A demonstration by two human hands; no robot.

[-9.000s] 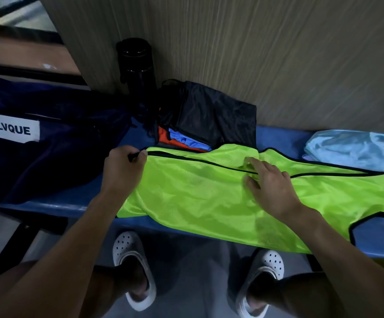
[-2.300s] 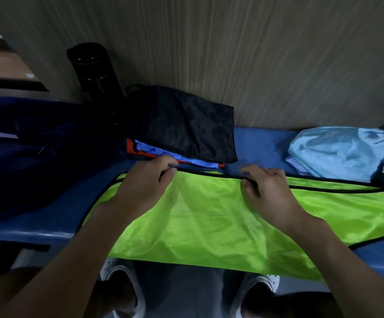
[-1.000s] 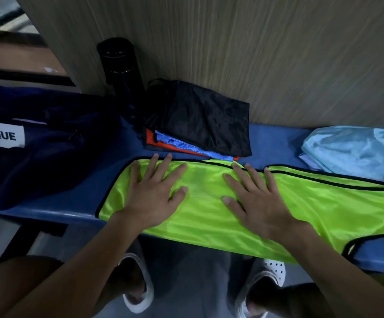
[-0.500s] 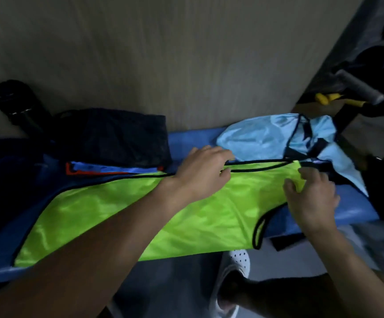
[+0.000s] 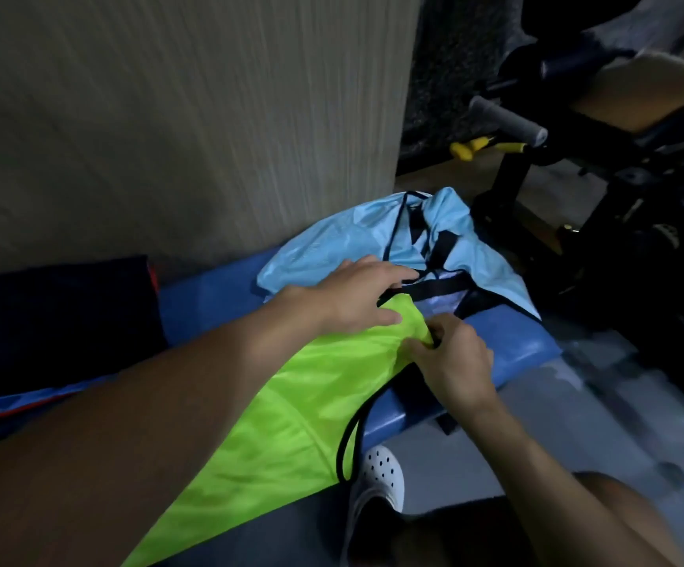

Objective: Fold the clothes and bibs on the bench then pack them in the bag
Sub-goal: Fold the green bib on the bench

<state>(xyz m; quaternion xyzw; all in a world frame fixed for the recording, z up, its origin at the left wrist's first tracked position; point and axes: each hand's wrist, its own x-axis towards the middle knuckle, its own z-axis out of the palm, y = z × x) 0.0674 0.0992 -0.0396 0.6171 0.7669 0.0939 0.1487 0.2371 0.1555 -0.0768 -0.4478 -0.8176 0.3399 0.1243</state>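
Reads as light, limp, slippery mesh: best held at the black-trimmed strap end of the neon bib (image 5: 291,403), spread along the tabletop (image 5: 209,298) and drooping off its front, just before the light-blue bib (image 5: 332,247), pinched there by left grip (image 5: 352,300) and right grip (image 5: 454,362).

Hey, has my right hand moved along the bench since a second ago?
Yes, the right hand went rightward, from the middle of the green bib to its end beside the light blue bib.

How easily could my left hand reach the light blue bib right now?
Probably yes: the left hand, gripping the green bib's top, lies over the light blue bib's near edge, with nothing between them.
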